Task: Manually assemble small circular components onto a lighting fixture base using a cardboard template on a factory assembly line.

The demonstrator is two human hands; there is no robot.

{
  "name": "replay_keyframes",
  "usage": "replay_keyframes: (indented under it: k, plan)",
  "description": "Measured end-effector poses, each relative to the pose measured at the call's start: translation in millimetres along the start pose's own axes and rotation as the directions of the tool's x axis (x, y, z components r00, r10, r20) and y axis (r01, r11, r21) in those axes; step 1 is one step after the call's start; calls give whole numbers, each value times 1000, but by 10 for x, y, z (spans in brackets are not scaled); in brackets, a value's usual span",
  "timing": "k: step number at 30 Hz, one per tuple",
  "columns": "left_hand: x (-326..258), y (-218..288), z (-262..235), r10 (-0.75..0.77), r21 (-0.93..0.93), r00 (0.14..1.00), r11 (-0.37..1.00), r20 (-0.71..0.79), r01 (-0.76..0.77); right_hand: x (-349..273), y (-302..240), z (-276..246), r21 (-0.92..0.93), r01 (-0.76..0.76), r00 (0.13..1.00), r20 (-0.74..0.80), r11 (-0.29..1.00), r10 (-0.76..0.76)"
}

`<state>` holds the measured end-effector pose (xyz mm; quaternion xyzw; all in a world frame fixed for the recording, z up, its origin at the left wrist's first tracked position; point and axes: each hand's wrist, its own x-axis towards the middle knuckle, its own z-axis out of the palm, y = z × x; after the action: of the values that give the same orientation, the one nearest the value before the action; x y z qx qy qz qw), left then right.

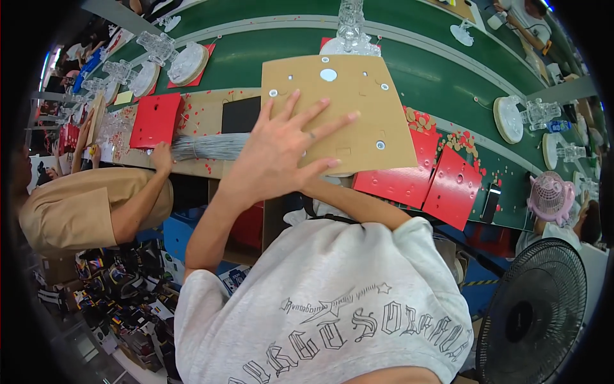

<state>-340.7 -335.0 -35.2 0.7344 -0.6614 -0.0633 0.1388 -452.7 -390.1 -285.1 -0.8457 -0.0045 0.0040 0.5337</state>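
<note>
Brown cardboard, in the form of a flat square panel (339,112) dotted with small round holes and silver studs, is being pressed down at the edge of the workbench (211,118). The left hand (281,144) is being held open on it, palm down and fingers spread wide across its near left part. The right hand is being hidden under the panel's near edge, only the right forearm (358,201) being seen as it passes beneath, so whether that hand is open or closed cannot be told. Red perforated sheets (448,182) are being kept just beside the panel on its right, with red punched-out scraps scattered about them. A clear plastic figure (350,29) on a round white base is being carried on the green conveyor belt (441,77) just beyond the panel's far edge, and more such figures (537,115) on white discs are being carried along the belt to both sides. To the left, a bundle of grey wires (208,147) is being held on the bench by a co-worker's hand (161,155), and a red box (155,120) is being kept beside it. A black floor fan (531,313) is being kept at the lower right, near a pink mesh cap (550,195) being worn by another person.
</note>
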Motion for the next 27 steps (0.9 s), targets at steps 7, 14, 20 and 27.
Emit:
replay_keyframes:
  k: [7,14,20,27]
  plan:
    - [16,99,62,49,59,996,997,-78,-44,39,-41,-180,45,-7,984,-178,999,15]
    - [50,37,108,108,-167,993,980,-38,-113,-76,-144,-307,103,-6,926,-375,995,44]
    - [128,196,-5,185,9,977,982,106,-187,-188,-233,-320,163,18,872,-486,986,64]
    - [166,232,14,257,29,952,964,169,-265,-558,-69,-333,-25,-120,881,-463,992,95]
